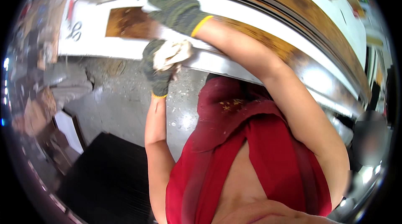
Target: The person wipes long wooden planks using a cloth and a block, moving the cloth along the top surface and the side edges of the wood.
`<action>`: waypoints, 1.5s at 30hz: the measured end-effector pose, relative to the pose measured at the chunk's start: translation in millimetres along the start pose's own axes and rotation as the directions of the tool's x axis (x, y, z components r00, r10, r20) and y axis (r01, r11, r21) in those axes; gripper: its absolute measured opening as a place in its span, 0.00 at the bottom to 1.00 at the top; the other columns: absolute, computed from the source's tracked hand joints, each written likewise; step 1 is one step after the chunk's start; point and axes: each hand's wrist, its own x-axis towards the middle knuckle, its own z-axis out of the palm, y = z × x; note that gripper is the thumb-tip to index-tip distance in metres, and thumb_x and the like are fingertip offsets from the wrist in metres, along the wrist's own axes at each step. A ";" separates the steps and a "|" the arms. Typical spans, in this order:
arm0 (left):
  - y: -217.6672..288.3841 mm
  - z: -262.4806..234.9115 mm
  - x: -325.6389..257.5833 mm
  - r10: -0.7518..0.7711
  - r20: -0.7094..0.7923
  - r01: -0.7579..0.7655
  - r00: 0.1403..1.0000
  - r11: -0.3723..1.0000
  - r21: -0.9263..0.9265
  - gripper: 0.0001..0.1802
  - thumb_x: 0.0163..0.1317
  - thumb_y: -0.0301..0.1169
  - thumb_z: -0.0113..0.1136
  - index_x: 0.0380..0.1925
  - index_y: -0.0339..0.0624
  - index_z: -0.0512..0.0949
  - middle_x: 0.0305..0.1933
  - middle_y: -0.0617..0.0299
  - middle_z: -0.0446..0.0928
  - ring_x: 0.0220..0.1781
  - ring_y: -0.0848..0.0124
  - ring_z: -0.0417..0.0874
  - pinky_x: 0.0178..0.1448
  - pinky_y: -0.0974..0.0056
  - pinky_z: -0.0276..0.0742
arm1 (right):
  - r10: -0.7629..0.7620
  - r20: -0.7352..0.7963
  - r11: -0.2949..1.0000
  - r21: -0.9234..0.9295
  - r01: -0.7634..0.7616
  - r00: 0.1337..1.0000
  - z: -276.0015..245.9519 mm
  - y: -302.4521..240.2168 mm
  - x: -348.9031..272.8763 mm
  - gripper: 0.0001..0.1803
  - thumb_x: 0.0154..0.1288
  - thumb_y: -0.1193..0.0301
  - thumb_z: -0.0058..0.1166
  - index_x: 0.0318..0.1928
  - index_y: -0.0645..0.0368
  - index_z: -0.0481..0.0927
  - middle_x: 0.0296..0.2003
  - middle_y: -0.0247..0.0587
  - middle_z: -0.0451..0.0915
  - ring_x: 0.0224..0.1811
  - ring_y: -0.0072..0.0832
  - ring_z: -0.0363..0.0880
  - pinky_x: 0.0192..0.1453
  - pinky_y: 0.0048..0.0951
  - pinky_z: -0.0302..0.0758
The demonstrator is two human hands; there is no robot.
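My left hand (158, 73), in a dark green knit glove with a yellow cuff, is closed around a crumpled off-white rag (171, 53). It presses the rag against the near metal edge of a long white and brown wooden panel (125, 23). My right hand (178, 8), in the same kind of glove, lies flat on top of the panel just above the left hand, fingers spread. My right arm reaches across from the right over my red garment (259, 148).
The panel runs from upper left to the right edge, with a shiny metal rim (326, 94). Below it is a grey concrete floor (121, 98). A dark block (109, 178) sits lower left. Stones and clutter (67, 81) lie at the left.
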 end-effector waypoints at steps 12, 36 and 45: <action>39.0 -10.8 -39.6 -0.155 0.122 0.141 0.980 0.983 0.117 0.18 0.63 0.40 0.59 0.48 0.44 0.84 0.50 0.59 0.79 0.51 0.62 0.78 0.55 0.60 0.71 | 0.342 0.146 0.892 -0.361 -0.272 0.928 -188.1 65.1 -171.1 0.23 0.60 0.55 0.61 0.54 0.49 0.83 0.39 0.45 0.82 0.40 0.38 0.81 0.44 0.40 0.76; 137.8 130.0 -25.1 0.083 0.384 -0.106 0.920 0.994 0.038 0.16 0.59 0.35 0.65 0.43 0.38 0.79 0.38 0.59 0.81 0.38 0.67 0.83 0.42 0.65 0.78 | 0.572 -0.105 0.721 -0.409 -0.560 0.814 -245.7 78.0 -250.3 0.24 0.61 0.51 0.55 0.54 0.46 0.80 0.40 0.44 0.80 0.45 0.40 0.78 0.48 0.47 0.71; 166.0 162.7 -41.8 -0.112 0.430 0.087 0.896 0.993 0.079 0.20 0.61 0.41 0.63 0.43 0.34 0.78 0.40 0.56 0.81 0.42 0.64 0.82 0.48 0.62 0.76 | 0.433 -0.305 0.650 -0.547 -0.528 0.848 -338.3 163.1 -390.4 0.20 0.60 0.61 0.62 0.53 0.44 0.82 0.41 0.41 0.83 0.44 0.37 0.79 0.46 0.44 0.77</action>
